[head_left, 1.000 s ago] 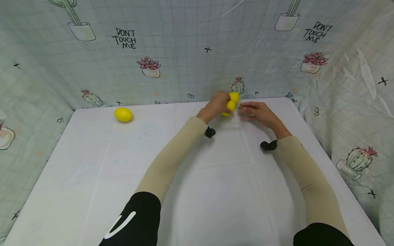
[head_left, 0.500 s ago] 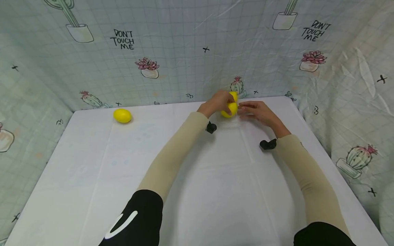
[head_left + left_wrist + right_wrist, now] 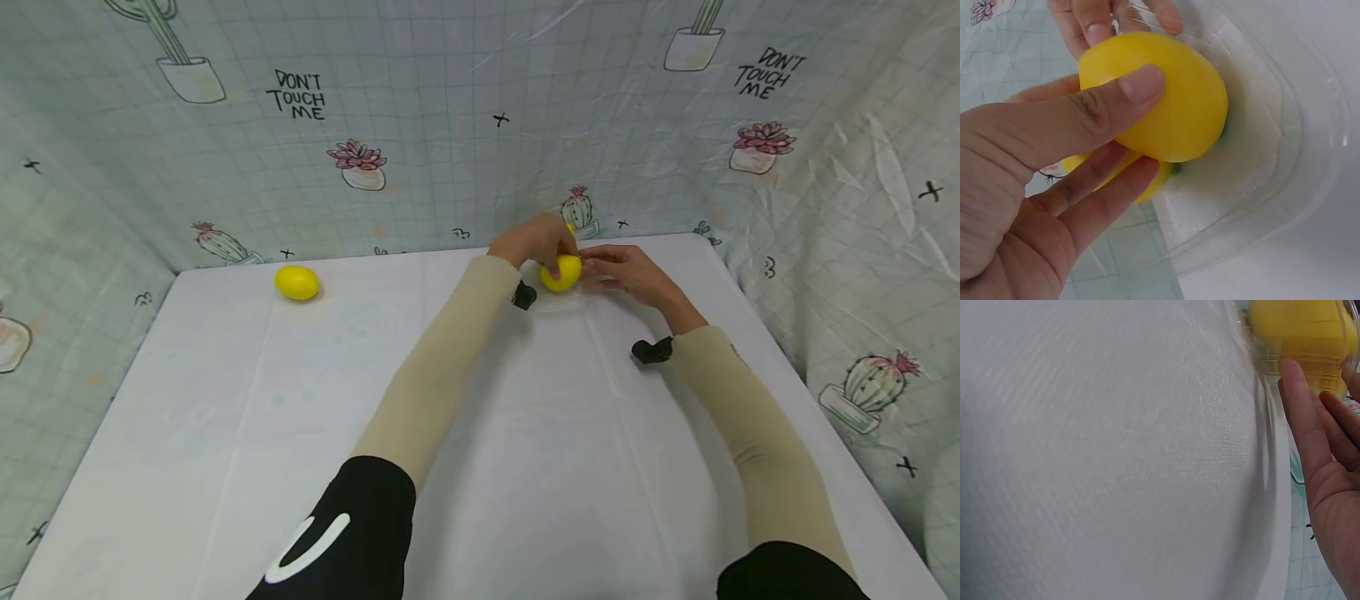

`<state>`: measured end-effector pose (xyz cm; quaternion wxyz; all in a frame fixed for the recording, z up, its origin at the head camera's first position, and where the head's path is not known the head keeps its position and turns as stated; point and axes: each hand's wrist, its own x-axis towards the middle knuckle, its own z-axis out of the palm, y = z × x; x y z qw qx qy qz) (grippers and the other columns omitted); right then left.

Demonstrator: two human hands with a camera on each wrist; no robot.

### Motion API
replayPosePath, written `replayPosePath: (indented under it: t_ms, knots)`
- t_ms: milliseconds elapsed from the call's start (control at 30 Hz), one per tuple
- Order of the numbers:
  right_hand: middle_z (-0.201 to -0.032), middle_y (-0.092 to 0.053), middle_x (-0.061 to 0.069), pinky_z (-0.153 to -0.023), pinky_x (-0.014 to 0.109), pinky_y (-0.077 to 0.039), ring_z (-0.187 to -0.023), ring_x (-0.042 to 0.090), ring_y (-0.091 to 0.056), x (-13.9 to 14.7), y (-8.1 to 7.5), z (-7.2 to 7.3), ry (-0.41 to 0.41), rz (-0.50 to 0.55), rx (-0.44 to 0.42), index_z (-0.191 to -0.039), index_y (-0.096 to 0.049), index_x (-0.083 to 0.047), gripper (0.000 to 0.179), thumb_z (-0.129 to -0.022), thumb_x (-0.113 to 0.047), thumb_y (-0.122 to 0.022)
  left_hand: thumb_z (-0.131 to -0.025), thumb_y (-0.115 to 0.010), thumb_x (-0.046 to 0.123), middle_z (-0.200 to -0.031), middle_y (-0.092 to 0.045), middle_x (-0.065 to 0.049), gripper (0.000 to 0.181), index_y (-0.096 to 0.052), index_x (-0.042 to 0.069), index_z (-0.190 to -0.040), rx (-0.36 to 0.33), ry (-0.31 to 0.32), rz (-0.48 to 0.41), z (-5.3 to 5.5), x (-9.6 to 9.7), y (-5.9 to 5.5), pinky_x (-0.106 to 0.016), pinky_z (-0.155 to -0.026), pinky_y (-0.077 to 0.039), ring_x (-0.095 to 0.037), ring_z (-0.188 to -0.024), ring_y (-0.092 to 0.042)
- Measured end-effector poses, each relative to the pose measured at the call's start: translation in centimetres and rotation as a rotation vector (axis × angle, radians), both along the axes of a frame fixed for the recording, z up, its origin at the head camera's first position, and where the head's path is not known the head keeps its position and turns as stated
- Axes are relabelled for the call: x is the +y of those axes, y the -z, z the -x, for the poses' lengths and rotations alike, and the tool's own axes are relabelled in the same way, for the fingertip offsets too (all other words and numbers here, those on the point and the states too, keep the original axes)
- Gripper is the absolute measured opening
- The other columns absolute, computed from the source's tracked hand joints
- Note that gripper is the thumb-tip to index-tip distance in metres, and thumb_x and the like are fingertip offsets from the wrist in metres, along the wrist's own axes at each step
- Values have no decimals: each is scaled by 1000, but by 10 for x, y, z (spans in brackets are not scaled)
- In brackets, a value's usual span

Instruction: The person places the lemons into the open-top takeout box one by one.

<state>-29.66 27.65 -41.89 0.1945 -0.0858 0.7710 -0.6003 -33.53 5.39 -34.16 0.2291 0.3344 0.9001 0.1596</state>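
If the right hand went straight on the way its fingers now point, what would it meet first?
The right hand would probably meet the clear plastic container first, with a yellow oval lemon behind its wall; the exact gap is unclear.

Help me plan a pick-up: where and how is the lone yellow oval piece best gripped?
Probably from above: pinch the lone yellow oval piece across its middle, thumb on the near side, fingers on the far. It lies with its long axis roughly left to right, top uncovered; the rounded ends might slip.

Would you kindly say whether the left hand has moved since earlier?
Yes: in the head view, judged by the printed cactus just beyond, the left hand has shifted slightly rightward.
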Motion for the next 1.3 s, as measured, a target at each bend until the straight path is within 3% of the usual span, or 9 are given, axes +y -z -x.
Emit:
replayPosePath:
  t_ms: [100,367,500,833,967,1067,1300]
  knots:
    - [-153,-45,18,-97,34,-56,-113,13,-64,-1,0,1,5,-9,-1,-149,-46,0,52,-104,-22,-59,-88,-80,15,-126,-68,-4,48,-68,13,-134,11,30,-13,1,1,3,-24,-98,-52,-18,-110,-56]
    - [-154,-45,16,-99,35,-55,-119,19,-60,-1,3,3,21,-67,-5,-151,-46,-3,51,-105,-23,-57,-87,-82,16,-122,-69,-5,47,-69,9,-132,91,-11,-68,-3,1,14,-26,-98,-51,-17,-107,-59]
    - [-155,-45,16,-99,37,-55,-119,19,-60,0,6,3,26,-58,-14,-151,-46,-2,51,-105,-22,-57,-87,-83,15,-122,-69,-6,45,-70,7,-129,99,-47,-95,-6,1,17,-26,-99,-50,-18,-108,-58]
    - [-157,-42,16,-102,41,-53,-122,20,-58,-2,7,1,21,-34,-19,-150,-45,-1,48,-107,-18,-54,-91,-79,20,-139,-59,-5,55,-60,11,-141,116,-45,-21,-19,-5,16,-29,-113,-42,-20,-126,-50]
    - [-157,-41,16,-102,39,-53,-126,25,-56,-3,5,0,16,-62,-3,-150,-46,-1,48,-107,-21,-53,-93,-76,17,-151,-50,-5,57,-54,11,-146,116,-77,-75,-31,-22,15,-33,-119,-36,-23,-138,-43]
    - [-157,-41,16,-103,39,-52,-128,28,-55,-3,4,-1,16,-81,1,-151,-45,-2,48,-108,-22,-53,-96,-72,13,-155,-46,-8,57,-51,9,-148,122,-102,-159,-39,-42,12,-36,-117,-39,-26,-139,-44]
    - [-153,-48,16,-107,42,-49,-129,26,-55,0,0,-2,11,-112,15,-151,-47,-5,48,-107,-26,-53,-99,-67,11,-151,-50,-12,49,-52,5,-145,288,-92,-217,-53,-101,0,-38,-108,-48,-29,-128,-55]
